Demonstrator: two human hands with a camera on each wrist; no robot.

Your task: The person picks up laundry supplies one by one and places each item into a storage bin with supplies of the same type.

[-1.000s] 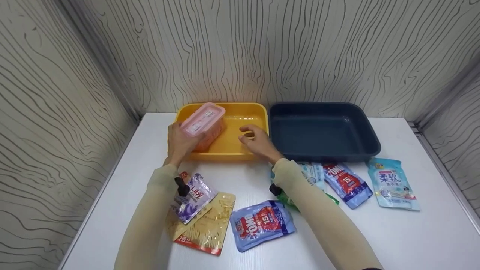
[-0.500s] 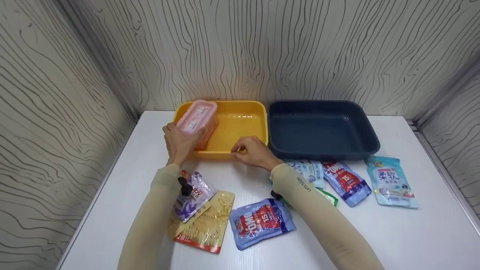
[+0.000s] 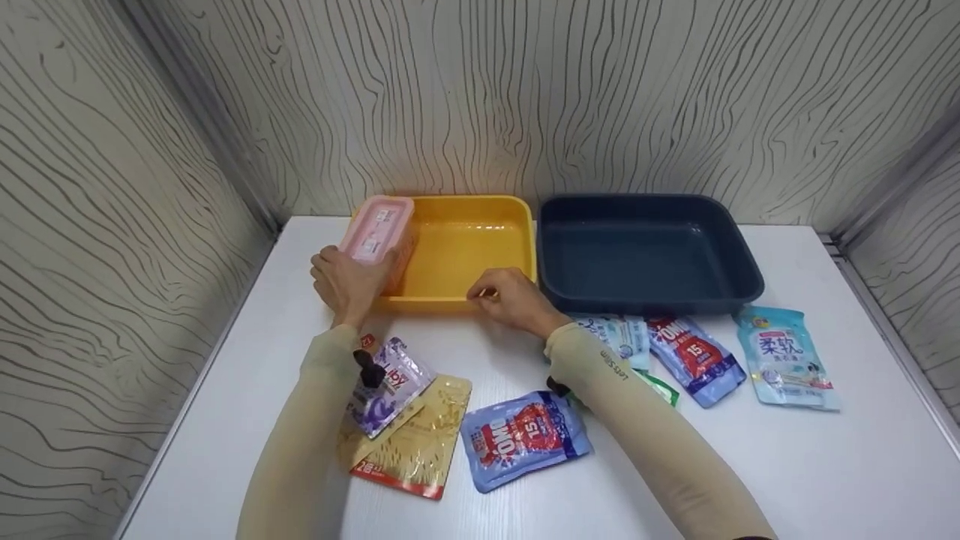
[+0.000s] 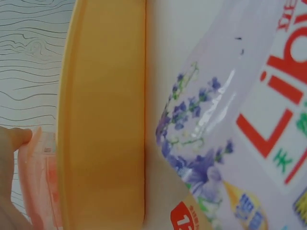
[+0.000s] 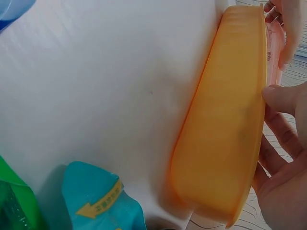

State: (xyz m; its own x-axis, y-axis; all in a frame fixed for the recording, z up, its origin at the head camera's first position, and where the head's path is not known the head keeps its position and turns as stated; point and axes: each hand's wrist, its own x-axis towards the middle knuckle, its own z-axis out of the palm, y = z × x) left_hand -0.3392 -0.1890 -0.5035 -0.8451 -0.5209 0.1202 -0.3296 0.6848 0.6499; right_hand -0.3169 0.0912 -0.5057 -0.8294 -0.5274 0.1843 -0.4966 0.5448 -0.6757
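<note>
My left hand (image 3: pixel 349 277) grips the near end of a pink lidded plastic box (image 3: pixel 379 223), thumb on one side and fingers on the other. The box stands at the left end of a yellow tray (image 3: pixel 465 302), overlapping its left rim in the head view. My right hand (image 3: pixel 514 298) pinches the tray's front rim, thumb outside and fingers curled over to the inner side, as the right wrist view shows. A purple Liby pouch (image 3: pixel 394 386) lies below my left wrist, partly over a gold pouch (image 3: pixel 409 450).
Right of the yellow tray stands a dark blue tray (image 3: pixel 652 306). Nearer on the white table lie two blue OMO pouches (image 3: pixel 525 441), light blue pouches (image 3: pixel 784 360) and a green pouch (image 3: pixel 664 390) partly under my right sleeve. Patterned walls (image 3: pixel 450 97) rise behind and at both sides.
My left hand has shifted the pink box leftward to the tray's left end and straightened it. My right hand has come down from above the tray's inside and taken hold of its front rim.
</note>
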